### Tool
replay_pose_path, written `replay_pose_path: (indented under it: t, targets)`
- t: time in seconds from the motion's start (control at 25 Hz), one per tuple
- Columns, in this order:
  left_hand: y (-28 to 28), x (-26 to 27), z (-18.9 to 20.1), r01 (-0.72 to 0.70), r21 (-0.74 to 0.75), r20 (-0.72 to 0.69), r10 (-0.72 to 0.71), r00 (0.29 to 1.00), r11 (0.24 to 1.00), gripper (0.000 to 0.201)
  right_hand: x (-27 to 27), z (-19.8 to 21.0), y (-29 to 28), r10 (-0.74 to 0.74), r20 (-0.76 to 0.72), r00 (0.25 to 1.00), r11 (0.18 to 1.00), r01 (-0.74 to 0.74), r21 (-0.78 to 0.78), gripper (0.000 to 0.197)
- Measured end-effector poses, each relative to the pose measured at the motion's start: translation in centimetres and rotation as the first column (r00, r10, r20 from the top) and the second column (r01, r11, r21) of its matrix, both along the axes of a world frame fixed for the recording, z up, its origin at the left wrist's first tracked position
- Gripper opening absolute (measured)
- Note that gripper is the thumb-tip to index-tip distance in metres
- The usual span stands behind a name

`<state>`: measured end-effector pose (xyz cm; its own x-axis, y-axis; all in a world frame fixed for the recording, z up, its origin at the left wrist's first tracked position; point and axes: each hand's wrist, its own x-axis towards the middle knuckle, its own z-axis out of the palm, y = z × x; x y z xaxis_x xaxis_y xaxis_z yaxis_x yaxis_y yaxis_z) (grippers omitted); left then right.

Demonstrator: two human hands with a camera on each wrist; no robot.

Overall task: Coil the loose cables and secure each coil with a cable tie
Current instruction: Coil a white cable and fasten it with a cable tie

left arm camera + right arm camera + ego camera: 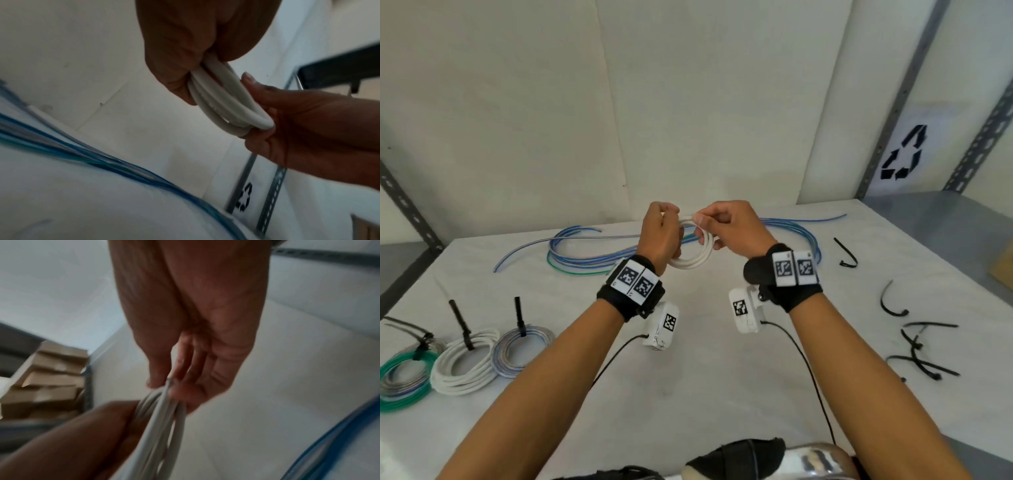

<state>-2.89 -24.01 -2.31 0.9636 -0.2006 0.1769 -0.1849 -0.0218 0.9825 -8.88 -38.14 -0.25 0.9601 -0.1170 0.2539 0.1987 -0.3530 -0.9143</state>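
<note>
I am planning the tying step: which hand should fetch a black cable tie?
Probably the right hand: the loose cable ties lie on its side, while the left hand can hold the white coil.

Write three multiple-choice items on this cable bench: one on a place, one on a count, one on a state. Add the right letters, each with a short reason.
1. Where do the tied coils lie on the table?
A. at its near left
B. at its far right
C. under the wrists

2. How many tied coils lie there?
A. one
B. three
C. five

3. What is the state of the white coil in the hands?
A. tied and set down
B. held up by both hands, no tie on it
C. lying flat, uncoiled

Answers:
1 A: they sit in a row at the near left, while the loose black ties lie to the right.
2 B: a green one, a white one and a bluish one, each with a black tie.
3 B: the left hand and right hand both grip it above the table, and no tie shows on it.
</note>
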Motion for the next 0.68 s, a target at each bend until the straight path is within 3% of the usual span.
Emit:
replay_pose_path:
  t: [0.04, 0.12, 0.16, 0.2, 0.24, 0.28, 0.32, 0.4, 0.48, 0.56, 0.68]
  targets:
    - [-0.9, 0.1, -0.5, 0.022, 0.064, 0.033, -0.024, 0.999, 0.998, 0.012, -0.4, 0.4, -1.3, 0.047, -0.124, 0.991, 0.999, -0.046, 0.012, 0.021]
    - [-3.9, -0.9, -1.8, 0.102, 0.176, 0.067, -0.116, 0.991, 0.979, 0.01, -1.6, 0.1, -5.5, 0.013, -0.33, 0.944, 0.999, 0.002, 0.045, 0.03]
    - [-5.3, -1.5, -2.4, 0.148, 0.22, 0.072, -0.167, 0.983, 0.964, 0.011, -2.1, -0.3, -7.8, -0.101, -0.388, 0.916, 0.992, 0.122, 0.031, 0.033]
    - [-6.7, -2.2, -3.0, 0.198, 0.253, 0.067, -0.222, 0.973, 0.947, 0.013, -2.9, -0.7, -10.4, -0.304, -0.405, 0.862, 0.951, 0.3, -0.075, 0.034]
    - [-7.9, -2.8, -3.5, 0.236, 0.284, 0.062, -0.263, 0.963, 0.929, 0.015, -3.8, -1.7, -13.4, -0.539, -0.379, 0.752, 0.84, 0.452, -0.299, 0.034]
    - [-8.7, -3.2, -3.9, 0.26, 0.317, 0.064, -0.294, 0.954, 0.912, 0.016, -4.9, -2.7, -16.0, -0.717, -0.325, 0.616, 0.679, 0.516, -0.521, 0.036]
    - [-9.3, -3.8, -4.3, 0.28, 0.348, 0.07, -0.323, 0.944, 0.895, 0.016, -6.6, -3.6, -18.0, -0.824, -0.272, 0.496, 0.538, 0.539, -0.648, 0.038]
    - [-9.9, -4.6, -4.6, 0.314, 0.373, 0.073, -0.365, 0.928, 0.873, 0.014, -9.2, -6.4, -20.7, -0.894, -0.266, 0.359, 0.43, 0.527, -0.733, 0.039]
    - [-10.0, -5.3, -4.7, 0.332, 0.367, 0.081, -0.386, 0.919, 0.869, 0.011, -10.7, -8.2, -21.4, -0.897, -0.301, 0.324, 0.432, 0.5, -0.751, 0.036]
    - [-9.7, -5.8, -4.5, 0.337, 0.366, 0.102, -0.397, 0.912, 0.868, 0.011, -11.3, -8.8, -21.0, -0.881, -0.334, 0.335, 0.463, 0.459, -0.758, 0.032]
    - [-9.2, -6.0, -4.2, 0.332, 0.352, 0.118, -0.393, 0.912, 0.875, 0.012, -11.0, -8.6, -20.7, -0.881, -0.342, 0.327, 0.464, 0.459, -0.758, 0.047]
